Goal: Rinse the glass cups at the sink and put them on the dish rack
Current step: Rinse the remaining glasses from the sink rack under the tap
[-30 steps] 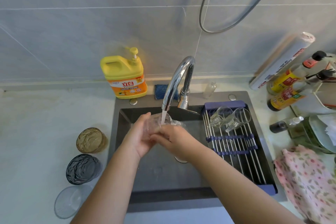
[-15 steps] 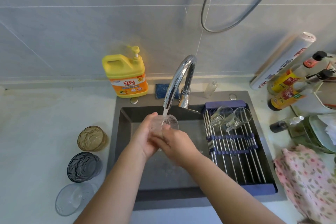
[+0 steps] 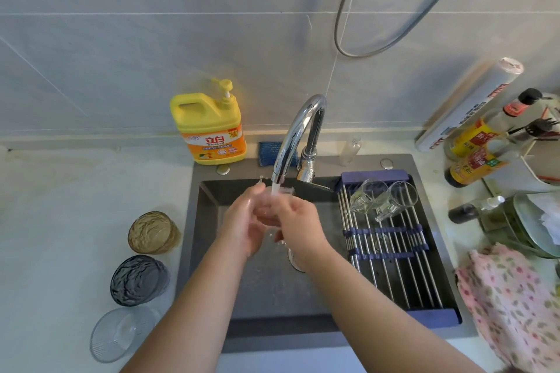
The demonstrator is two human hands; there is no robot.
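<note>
A clear glass cup [image 3: 274,206] sits under the running water of the chrome tap [image 3: 295,136], over the dark sink [image 3: 209,191]. My left hand [image 3: 242,224] cups it from the left and my right hand [image 3: 298,222] grips it from the right; both hide most of it. Two clear glass cups [image 3: 381,200] lie on their sides at the far end of the roll-up dish rack [image 3: 394,257] across the sink's right half. On the counter to the left stand an amber glass [image 3: 153,232], a dark grey glass [image 3: 139,280] and a clear ribbed glass [image 3: 121,333].
A yellow dish-soap bottle [image 3: 210,127] and a blue sponge [image 3: 268,154] stand behind the sink. Sauce bottles [image 3: 475,148], a foil roll [image 3: 466,106], plates [image 3: 533,224] and a pink floral cloth [image 3: 512,306] crowd the right counter. A grey cable [image 3: 378,48] hangs on the wall.
Both hands have turned the glass cup under the stream and kept it there; its mouth has shifted slightly. Everything else has stayed put.
</note>
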